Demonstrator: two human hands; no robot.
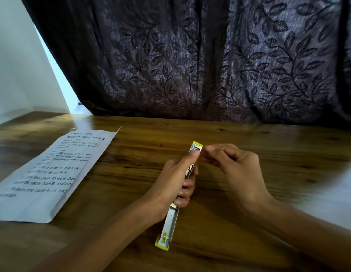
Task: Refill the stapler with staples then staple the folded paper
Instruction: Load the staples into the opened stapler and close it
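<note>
hands on an opened stapler over a wooden tabletop (249, 134)

folded paper (53, 173) lies at nine o'clock; the left hand (170, 179) has its grip wrapped around the yellow stapler (171, 222), at centre; the right hand (233, 167) pinches fingertips together at its far end.

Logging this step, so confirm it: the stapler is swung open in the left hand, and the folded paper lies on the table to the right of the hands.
One error: the head view shows the folded paper left of the hands. The left hand does hold the open stapler over the table.
</note>
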